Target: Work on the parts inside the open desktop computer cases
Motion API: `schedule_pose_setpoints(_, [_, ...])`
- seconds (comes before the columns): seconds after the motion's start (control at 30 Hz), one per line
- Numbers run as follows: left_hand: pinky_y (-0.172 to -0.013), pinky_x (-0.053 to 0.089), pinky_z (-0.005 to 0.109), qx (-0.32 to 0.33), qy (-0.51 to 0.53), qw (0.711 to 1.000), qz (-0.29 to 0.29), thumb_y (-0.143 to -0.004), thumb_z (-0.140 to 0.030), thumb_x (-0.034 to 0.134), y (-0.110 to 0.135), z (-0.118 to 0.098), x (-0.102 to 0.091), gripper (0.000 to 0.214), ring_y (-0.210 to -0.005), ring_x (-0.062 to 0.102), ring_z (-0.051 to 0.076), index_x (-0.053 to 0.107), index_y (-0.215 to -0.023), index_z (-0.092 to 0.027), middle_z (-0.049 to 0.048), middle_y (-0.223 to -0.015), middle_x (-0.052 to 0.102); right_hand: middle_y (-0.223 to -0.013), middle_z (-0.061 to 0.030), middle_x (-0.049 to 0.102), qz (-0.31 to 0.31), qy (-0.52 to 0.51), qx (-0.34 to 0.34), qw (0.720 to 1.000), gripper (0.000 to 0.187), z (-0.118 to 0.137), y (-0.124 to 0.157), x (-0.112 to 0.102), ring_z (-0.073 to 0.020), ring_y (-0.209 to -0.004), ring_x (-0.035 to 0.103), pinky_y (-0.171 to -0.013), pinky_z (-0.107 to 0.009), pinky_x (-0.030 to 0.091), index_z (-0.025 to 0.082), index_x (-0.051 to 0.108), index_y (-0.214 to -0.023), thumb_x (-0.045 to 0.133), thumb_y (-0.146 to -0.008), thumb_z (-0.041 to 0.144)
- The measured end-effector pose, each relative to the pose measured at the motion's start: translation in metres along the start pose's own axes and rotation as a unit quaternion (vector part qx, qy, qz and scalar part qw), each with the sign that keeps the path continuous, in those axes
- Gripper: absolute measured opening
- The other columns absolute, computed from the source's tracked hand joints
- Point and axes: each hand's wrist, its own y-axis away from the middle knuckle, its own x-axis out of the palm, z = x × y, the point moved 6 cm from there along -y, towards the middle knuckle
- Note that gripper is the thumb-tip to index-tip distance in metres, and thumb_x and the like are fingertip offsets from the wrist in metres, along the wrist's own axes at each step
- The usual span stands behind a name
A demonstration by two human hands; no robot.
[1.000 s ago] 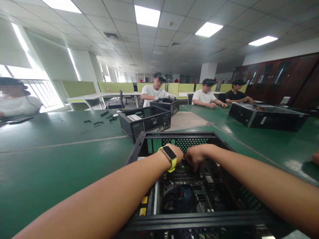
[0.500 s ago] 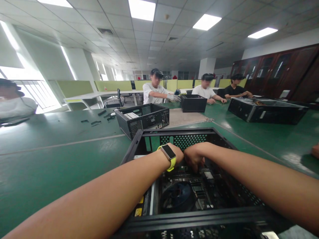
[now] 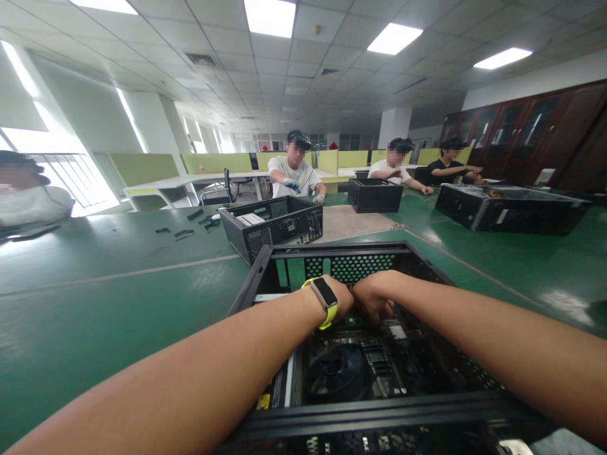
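Observation:
An open black computer case (image 3: 332, 411) lies on its side in front of me, motherboard facing up. Both my arms reach over its walls into the far part. My left hand (image 3: 342, 296), with a yellow-strapped watch (image 3: 325, 294) at the wrist, bends down inside; its fingers are hidden behind the wrist. Right beside it, my right hand (image 3: 374, 298) points down with curled fingers, low over the far end of the motherboard (image 3: 379, 360). What those fingers grip, if anything, is hidden. Nearer to me sits a round dark CPU cooler fan (image 3: 339, 373).
Just beyond stands another open black case (image 3: 279, 227). Further back are a smaller black case (image 3: 374, 196) and, at the right, a large one (image 3: 509, 208). Small dark parts (image 3: 184, 234) lie left on the green table (image 3: 118, 316). Several people sit around it.
My hands stay inside the case and shift slightly to the right. Across the table, a gloved co-worker has drawn both hands back from the smaller black case.

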Motion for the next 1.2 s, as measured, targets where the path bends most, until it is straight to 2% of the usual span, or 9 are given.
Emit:
schedule_pose_setpoints(0.1, [-0.073,0.055,0.041,0.007,-0.035,0.998,0.053,-0.063,-0.022,0.071,0.005,-0.003,-0.001,0.036,-0.086,0.066,0.03,0.069,-0.098,-0.015,0.0154,-0.095,0.07,-0.068,-0.0052,0.062,-0.003,0.002,-0.002,1.0,0.027,0.0,0.002,-0.001,-0.0227,-0.07,0.063,-0.064,-0.036,0.052,0.007,0.063,-0.071,0.079,-0.054,0.023])
schedule_pose_setpoints(0.23, [-0.074,0.054,0.039,-0.007,-0.05,0.994,0.096,-0.063,-0.025,0.071,0.01,-0.001,-0.002,0.039,-0.088,0.065,0.03,0.069,-0.101,-0.015,0.0148,-0.096,0.07,-0.075,-0.0041,0.063,-0.045,-0.008,-0.03,0.999,0.035,0.003,0.005,-0.005,-0.0212,-0.072,0.063,-0.063,-0.033,0.051,0.009,0.063,-0.086,0.077,-0.059,0.026])
schedule_pose_setpoints(0.57, [-0.069,0.055,0.037,0.04,-0.055,0.996,0.049,-0.067,-0.025,0.067,0.007,-0.01,-0.005,0.03,-0.086,0.066,0.029,0.069,-0.095,-0.015,0.0129,-0.095,0.071,-0.061,-0.0038,0.061,0.033,0.04,0.012,0.999,0.021,-0.005,-0.009,0.002,-0.0193,-0.06,0.061,-0.057,-0.033,0.052,0.01,0.061,-0.059,0.078,-0.056,0.021])
schedule_pose_setpoints(0.63, [-0.07,0.055,0.036,0.029,-0.055,0.997,0.053,-0.067,-0.027,0.067,0.006,-0.008,-0.005,0.032,-0.087,0.066,0.028,0.069,-0.097,-0.016,0.0128,-0.097,0.07,-0.06,-0.0037,0.061,0.01,0.034,0.005,0.999,0.021,-0.005,-0.003,-0.001,-0.0189,-0.058,0.061,-0.056,-0.033,0.051,0.009,0.063,-0.064,0.077,-0.057,0.023])
schedule_pose_setpoints(0.77, [-0.074,0.055,0.039,-0.003,-0.054,0.995,0.083,-0.066,-0.029,0.07,0.006,0.0,-0.001,0.039,-0.089,0.065,0.029,0.068,-0.102,-0.015,0.0124,-0.101,0.07,-0.062,-0.002,0.06,-0.08,0.017,-0.034,0.996,0.033,0.001,0.014,-0.013,-0.0197,-0.061,0.062,-0.057,-0.032,0.052,0.009,0.065,-0.081,0.076,-0.058,0.028])
schedule_pose_setpoints(0.9, [-0.074,0.054,0.037,-0.017,-0.052,0.994,0.097,-0.069,-0.029,0.068,0.007,0.001,-0.001,0.036,-0.089,0.065,0.029,0.068,-0.103,-0.017,0.0115,-0.101,0.07,-0.066,-0.002,0.062,-0.126,0.018,-0.051,0.991,0.039,0.006,0.028,-0.02,-0.0189,-0.06,0.062,-0.056,-0.03,0.051,0.01,0.065,-0.09,0.076,-0.056,0.025])
schedule_pose_setpoints(1.1, [-0.076,0.054,0.037,-0.047,-0.055,0.99,0.122,-0.07,-0.026,0.069,0.015,-0.003,-0.006,0.035,-0.092,0.064,0.028,0.068,-0.103,-0.016,0.0112,-0.104,0.069,-0.062,-0.0027,0.061,-0.142,0.034,-0.064,0.987,0.028,0.01,0.029,-0.024,-0.02,-0.061,0.062,-0.056,-0.03,0.049,0.01,0.065,-0.078,0.075,-0.055,0.022])
schedule_pose_setpoints(1.2, [-0.076,0.053,0.034,-0.034,-0.062,0.99,0.118,-0.067,-0.027,0.071,0.013,-0.002,-0.005,0.035,-0.091,0.065,0.028,0.069,-0.1,-0.017,0.0108,-0.101,0.07,-0.062,-0.0014,0.061,-0.136,0.028,-0.072,0.988,0.025,0.011,0.022,-0.022,-0.0187,-0.062,0.061,-0.057,-0.028,0.049,0.01,0.065,-0.075,0.075,-0.054,0.021])
